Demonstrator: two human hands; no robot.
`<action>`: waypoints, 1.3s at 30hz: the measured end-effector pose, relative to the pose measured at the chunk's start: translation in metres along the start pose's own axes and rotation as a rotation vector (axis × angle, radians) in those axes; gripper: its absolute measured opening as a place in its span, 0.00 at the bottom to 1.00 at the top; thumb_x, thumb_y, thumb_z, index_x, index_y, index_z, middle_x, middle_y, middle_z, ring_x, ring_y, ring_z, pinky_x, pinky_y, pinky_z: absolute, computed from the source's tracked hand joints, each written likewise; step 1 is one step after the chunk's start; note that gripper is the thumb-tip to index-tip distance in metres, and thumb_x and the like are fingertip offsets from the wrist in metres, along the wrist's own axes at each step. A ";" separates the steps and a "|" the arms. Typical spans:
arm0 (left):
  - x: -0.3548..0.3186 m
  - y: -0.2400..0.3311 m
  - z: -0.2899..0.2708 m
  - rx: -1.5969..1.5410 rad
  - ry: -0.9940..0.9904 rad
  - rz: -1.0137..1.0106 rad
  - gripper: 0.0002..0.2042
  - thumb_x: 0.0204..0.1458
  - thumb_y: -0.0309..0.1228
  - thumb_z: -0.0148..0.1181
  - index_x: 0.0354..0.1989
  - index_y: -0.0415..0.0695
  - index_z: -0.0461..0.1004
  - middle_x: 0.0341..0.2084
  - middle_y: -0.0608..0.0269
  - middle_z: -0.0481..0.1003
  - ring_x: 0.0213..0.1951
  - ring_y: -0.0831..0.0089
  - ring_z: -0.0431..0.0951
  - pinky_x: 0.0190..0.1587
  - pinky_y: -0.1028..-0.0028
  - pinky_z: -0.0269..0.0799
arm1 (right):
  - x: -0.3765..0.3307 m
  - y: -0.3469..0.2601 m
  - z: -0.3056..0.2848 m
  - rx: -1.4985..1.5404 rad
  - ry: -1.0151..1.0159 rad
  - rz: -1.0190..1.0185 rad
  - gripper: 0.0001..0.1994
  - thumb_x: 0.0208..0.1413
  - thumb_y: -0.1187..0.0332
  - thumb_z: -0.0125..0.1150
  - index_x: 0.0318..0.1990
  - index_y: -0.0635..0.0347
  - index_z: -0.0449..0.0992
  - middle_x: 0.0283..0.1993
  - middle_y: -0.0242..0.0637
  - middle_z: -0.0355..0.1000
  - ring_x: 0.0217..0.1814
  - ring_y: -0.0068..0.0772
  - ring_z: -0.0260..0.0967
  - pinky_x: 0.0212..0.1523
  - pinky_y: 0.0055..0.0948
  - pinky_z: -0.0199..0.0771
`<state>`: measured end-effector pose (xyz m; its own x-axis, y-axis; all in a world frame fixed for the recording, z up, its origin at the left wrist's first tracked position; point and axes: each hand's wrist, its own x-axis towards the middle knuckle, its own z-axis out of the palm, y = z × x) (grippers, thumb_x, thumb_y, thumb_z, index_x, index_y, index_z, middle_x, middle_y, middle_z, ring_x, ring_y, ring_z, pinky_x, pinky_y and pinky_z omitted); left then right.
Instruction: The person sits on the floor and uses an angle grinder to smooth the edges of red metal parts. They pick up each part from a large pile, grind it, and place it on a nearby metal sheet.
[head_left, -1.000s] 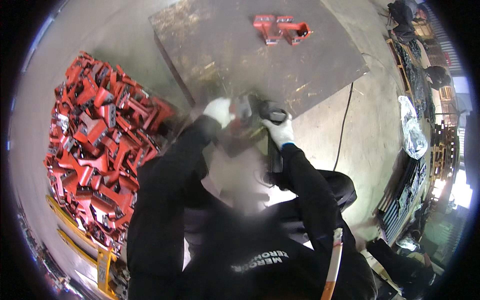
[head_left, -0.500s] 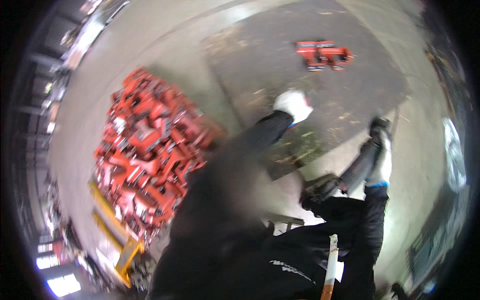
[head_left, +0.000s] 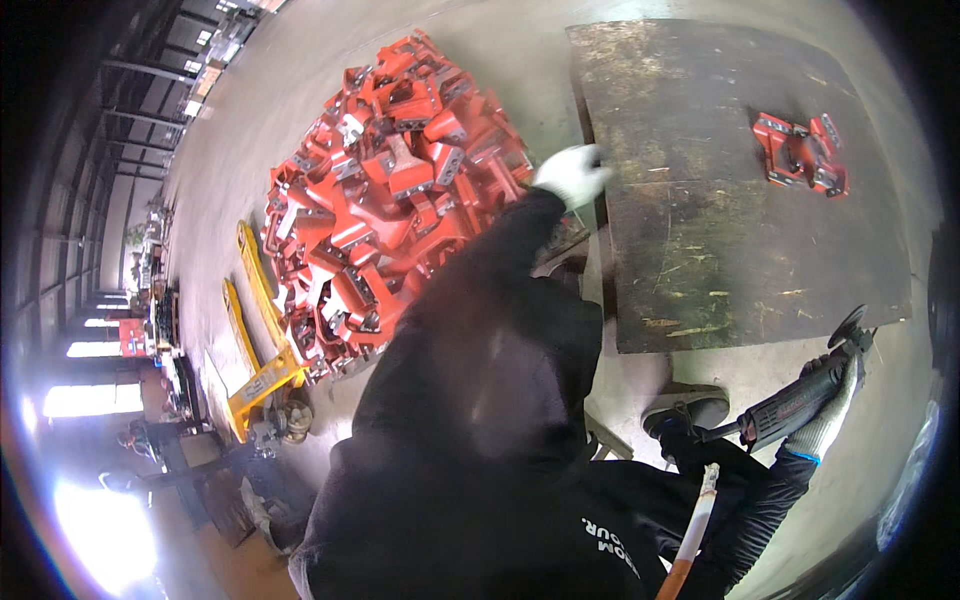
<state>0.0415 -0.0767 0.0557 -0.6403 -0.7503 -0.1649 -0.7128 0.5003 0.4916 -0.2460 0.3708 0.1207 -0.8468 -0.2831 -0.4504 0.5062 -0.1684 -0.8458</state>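
My left hand [head_left: 572,178], in a white glove, is over the gap between a heap of red metal parts [head_left: 400,215] and the left edge of a dark metal-topped table [head_left: 690,270]. Its fingers are blurred, and I cannot make out anything in them. My right hand [head_left: 828,425], also gloved in white, grips a dark angle grinder [head_left: 790,412] at the lower right. The grinder's disc [head_left: 848,325] points up near the table's front right corner. Two red metal parts [head_left: 800,155] lie close together on the right side of the tabletop.
A yellow pallet jack [head_left: 262,375] stands at the near left of the heap. My shoe [head_left: 700,402] shows on the floor below the table. A cigarette [head_left: 692,525] juts up from the lower edge. Racks and equipment line the far left.
My view has turned left, so heap and table appear farther right. My left hand has moved from over the tabletop toward the heap. The grinder stays in my right hand.
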 end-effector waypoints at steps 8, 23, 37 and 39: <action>-0.185 -0.301 0.037 -0.614 0.593 -0.853 0.14 0.56 0.34 0.59 0.44 0.36 0.80 0.40 0.42 0.82 0.42 0.52 0.84 0.47 0.59 0.80 | 0.008 0.019 0.016 -0.098 0.015 0.049 0.22 0.63 0.50 0.68 0.50 0.60 0.74 0.36 0.38 0.76 0.34 0.33 0.76 0.41 0.32 0.82; -0.166 -0.366 0.072 0.174 0.326 -0.546 0.22 0.50 0.39 0.67 0.54 0.46 0.78 0.49 0.58 0.82 0.49 0.61 0.82 0.52 0.64 0.78 | 0.013 0.033 0.034 -0.103 0.002 0.004 0.20 0.65 0.53 0.67 0.52 0.59 0.74 0.36 0.37 0.75 0.34 0.32 0.75 0.40 0.33 0.82; -0.108 -0.157 -0.031 -0.753 0.365 -0.367 0.16 0.58 0.38 0.66 0.48 0.39 0.79 0.41 0.55 0.81 0.45 0.63 0.80 0.48 0.65 0.76 | -0.016 0.041 0.049 -0.072 -0.070 0.090 0.22 0.61 0.52 0.72 0.56 0.53 0.75 0.37 0.32 0.74 0.35 0.29 0.74 0.41 0.31 0.80; -0.083 -0.110 -0.029 -0.578 0.320 -0.137 0.20 0.55 0.40 0.67 0.49 0.38 0.78 0.40 0.53 0.82 0.45 0.61 0.81 0.50 0.64 0.76 | -0.028 0.039 0.061 -0.143 -0.072 0.128 0.22 0.60 0.53 0.73 0.55 0.53 0.76 0.37 0.32 0.74 0.34 0.30 0.74 0.38 0.31 0.79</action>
<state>0.1818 -0.0820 0.0399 -0.3751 -0.9261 -0.0412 -0.4567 0.1459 0.8776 -0.1930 0.3149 0.1177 -0.7609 -0.3607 -0.5394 0.5758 0.0079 -0.8176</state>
